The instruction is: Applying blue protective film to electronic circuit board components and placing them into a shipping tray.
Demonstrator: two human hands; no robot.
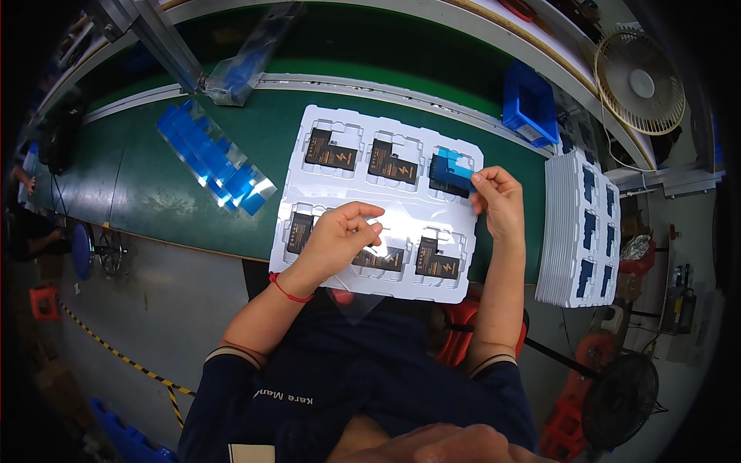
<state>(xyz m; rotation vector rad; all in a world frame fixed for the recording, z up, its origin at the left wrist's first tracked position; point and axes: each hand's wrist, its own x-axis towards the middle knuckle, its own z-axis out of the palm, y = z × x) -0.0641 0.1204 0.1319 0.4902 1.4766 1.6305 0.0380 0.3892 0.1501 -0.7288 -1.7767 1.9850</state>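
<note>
A white plastic tray (324,190) lies before me with flat black batteries in its moulded pockets. My right hand (500,202) pinches the edge of a translucent blue film (454,170) between thumb and fingertips. That film lies over the battery in the far right pocket and partly covers it; whether it is stuck down I cannot tell. Over the near left part of the tray hovers my left hand (338,241), thumb and forefinger apart with nothing visible between them. It partly hides a battery (299,231). The near right battery (437,261) and far middle battery (392,160) are uncovered.
Blue film strips (208,154) on a clear sheet lie left on the green table (131,174). At the right rises a stack of white trays (559,231) with batteries. A blue bin (530,104) and a fan (639,82) stand far right. A metal post (166,46) rises far left.
</note>
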